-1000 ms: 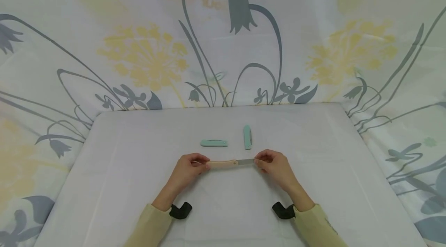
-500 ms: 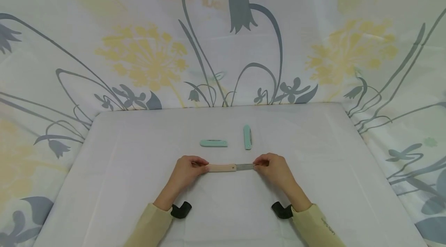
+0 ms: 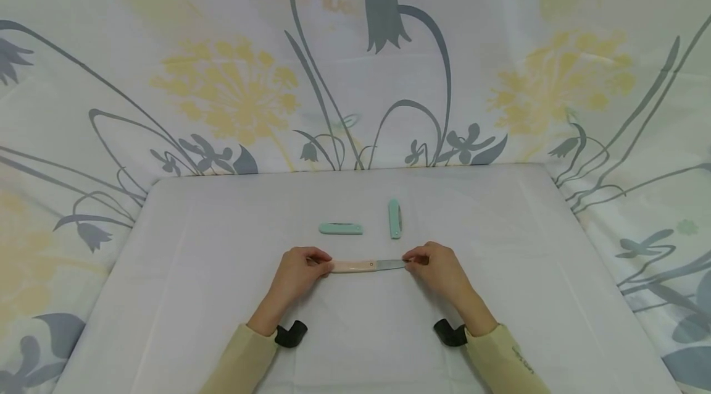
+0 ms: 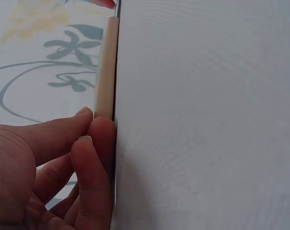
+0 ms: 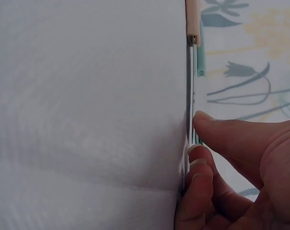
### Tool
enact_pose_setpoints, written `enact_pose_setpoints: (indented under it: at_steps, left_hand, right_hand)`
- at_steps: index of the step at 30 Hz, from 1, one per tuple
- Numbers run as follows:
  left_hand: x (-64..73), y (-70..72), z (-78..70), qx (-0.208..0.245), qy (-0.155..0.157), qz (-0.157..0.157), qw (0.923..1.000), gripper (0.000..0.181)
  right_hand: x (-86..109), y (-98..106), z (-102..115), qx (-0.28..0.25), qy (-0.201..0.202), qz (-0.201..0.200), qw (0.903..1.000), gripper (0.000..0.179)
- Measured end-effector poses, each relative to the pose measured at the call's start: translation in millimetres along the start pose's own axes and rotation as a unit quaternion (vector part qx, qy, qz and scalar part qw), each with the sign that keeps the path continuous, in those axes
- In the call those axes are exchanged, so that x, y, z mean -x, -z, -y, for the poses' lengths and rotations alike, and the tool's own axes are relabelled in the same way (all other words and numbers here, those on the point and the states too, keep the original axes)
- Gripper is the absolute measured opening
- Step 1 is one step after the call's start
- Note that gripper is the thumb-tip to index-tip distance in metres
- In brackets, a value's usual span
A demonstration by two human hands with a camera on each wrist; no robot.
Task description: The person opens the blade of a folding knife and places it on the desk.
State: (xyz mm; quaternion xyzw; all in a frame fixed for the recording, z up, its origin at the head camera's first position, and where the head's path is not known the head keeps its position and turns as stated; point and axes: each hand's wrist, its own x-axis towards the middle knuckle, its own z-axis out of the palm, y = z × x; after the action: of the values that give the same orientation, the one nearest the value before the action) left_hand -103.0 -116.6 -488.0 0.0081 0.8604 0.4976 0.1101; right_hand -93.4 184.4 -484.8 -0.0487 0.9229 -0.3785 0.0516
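A folding knife with a peach-beige handle lies lengthwise between the two hands, its grey blade out in line with the handle. My left hand pinches the far left end of the handle between thumb and fingers, as the left wrist view also shows. At the other end, my right hand pinches the blade near its tip, which the fingers hide. Seen from the right wrist, the thin blade runs from the handle down to the thumb and fingertips.
Two mint-green folded pocket knives lie behind the hands: one sideways, one pointing away. A white cloth covers the table, with a flower-patterned curtain around it. Each wrist wears a black device.
The beige knife has come slightly nearer the body and now lies more level, its right end lower than before. Both hands keep their hold; the green knives have not moved.
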Motion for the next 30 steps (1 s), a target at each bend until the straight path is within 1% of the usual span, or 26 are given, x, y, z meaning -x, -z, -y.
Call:
enact_pose_setpoints:
  at_steps: [4,8,12,18,23,27,30]
  left_hand:
    - [-0.7,2.4,1.2,0.001,-0.001,0.001,1.0000,0.010]
    - [-2.1,6.2,2.6,-0.001,-0.010,-0.003,0.9999,0.009]
    - [-5.4,9.5,3.1,-0.001,-0.017,-0.031,0.9994,0.007]
    - [-13.3,11.7,1.7,0.026,-0.013,-0.075,0.9968,0.014]
    - [-20.6,13.6,0.0,0.019,-0.004,-0.103,0.9945,0.023]
    - [-26.2,15.0,-1.2,0.017,0.009,-0.115,0.9932,0.030]
    - [-30.7,14.7,-1.9,0.021,0.012,-0.110,0.9936,0.034]
  right_hand:
    - [0.4,0.5,0.0,-0.001,0.005,-0.004,1.0000,0.012]
    - [-1.1,-0.1,0.8,-0.007,0.020,-0.030,0.9993,0.008]
    - [-4.4,-0.6,4.0,-0.022,0.031,-0.050,0.9980,0.006]
    - [-13.1,-3.8,15.2,-0.052,0.039,-0.044,0.9969,0.011]
    - [-25.5,-11.8,28.3,-0.082,0.047,-0.043,0.9946,0.018]
    - [-33.9,-20.3,39.4,-0.103,0.036,-0.042,0.9931,0.023]
    - [-38.8,-26.1,45.5,-0.120,0.019,-0.034,0.9920,0.028]
